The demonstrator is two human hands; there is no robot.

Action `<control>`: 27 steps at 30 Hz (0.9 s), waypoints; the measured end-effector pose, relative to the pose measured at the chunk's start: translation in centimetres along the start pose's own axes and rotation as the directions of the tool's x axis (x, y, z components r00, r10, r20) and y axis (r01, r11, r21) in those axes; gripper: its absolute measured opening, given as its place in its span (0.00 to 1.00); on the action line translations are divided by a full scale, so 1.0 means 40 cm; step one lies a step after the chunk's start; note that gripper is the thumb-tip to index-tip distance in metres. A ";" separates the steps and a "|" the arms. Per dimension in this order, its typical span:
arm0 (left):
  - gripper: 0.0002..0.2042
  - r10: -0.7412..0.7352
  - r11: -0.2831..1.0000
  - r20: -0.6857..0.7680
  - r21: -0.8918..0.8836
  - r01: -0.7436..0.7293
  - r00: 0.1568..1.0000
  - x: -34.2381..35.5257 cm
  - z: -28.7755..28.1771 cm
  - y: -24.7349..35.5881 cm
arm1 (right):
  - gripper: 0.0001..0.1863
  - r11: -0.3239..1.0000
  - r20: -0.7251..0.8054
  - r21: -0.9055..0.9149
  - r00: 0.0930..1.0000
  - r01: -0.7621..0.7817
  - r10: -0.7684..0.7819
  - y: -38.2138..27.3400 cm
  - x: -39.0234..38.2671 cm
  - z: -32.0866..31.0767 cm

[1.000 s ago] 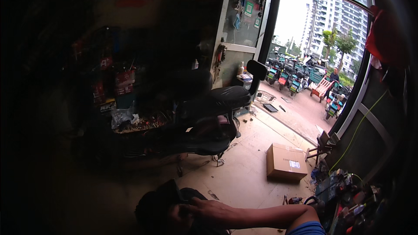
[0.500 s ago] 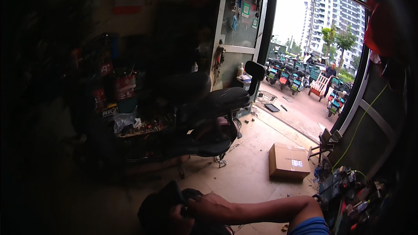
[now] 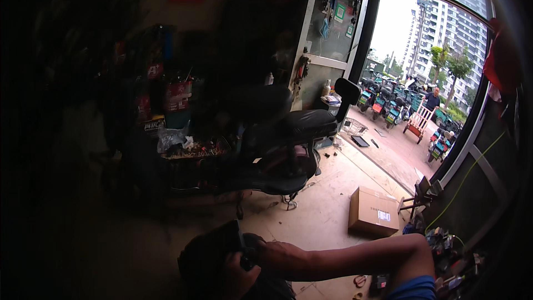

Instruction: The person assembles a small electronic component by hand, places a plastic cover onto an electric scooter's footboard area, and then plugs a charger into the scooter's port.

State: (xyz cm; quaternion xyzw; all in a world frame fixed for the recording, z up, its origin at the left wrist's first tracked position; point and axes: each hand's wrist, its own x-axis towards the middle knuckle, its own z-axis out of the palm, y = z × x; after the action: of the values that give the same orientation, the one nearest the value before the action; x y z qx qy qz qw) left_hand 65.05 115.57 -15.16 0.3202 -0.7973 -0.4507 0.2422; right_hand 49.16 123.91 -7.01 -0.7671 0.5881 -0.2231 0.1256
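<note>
At the bottom of the head view my left hand (image 3: 242, 276) is closed, its fingers curled against a dark object (image 3: 222, 239). The object has a flat, straight-edged upper part; deep shadow hides its kind. My right arm reaches in from the lower right, out of a blue sleeve. Its hand (image 3: 275, 253) is at the object's right side, with the fingers lost in shadow. Beyond both hands stands a scooter with a long black seat (image 3: 311, 125).
A closed cardboard box (image 3: 375, 211) sits on the tiled floor, near a small dark stool (image 3: 419, 194). Tools and parts (image 3: 444, 250) are heaped at the right wall. Past the open doorway are parked scooters (image 3: 386, 103) and a person (image 3: 432, 100) with a cart (image 3: 420, 122).
The room has shifted to the right in the picture. The dark object's flat part stands out more, and more of my left hand's fingers shows. My right hand's fingers have become harder to see.
</note>
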 end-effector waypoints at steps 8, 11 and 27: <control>0.27 0.022 0.989 -0.044 -0.144 -0.028 0.999 0.038 0.116 -0.124 | 0.05 0.935 0.263 -0.293 0.923 -0.201 0.281 0.009 0.025 -0.083; 0.26 0.008 0.987 -0.033 -0.162 -0.013 0.999 0.023 0.136 -0.079 | 0.14 0.933 0.114 -0.120 0.929 -0.338 0.351 -0.043 -0.025 -0.080; 0.22 -0.012 0.998 -0.134 -0.064 0.003 0.991 0.047 0.053 -0.137 | 0.20 0.917 0.243 0.009 0.890 -0.399 0.385 0.001 0.077 -0.075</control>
State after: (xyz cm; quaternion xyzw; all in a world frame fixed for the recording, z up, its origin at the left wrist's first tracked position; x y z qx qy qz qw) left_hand 63.94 113.27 -20.76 0.3449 -0.7633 -0.4542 0.3035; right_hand 48.30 121.16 -3.81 -0.6497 0.7048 -0.1176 0.2594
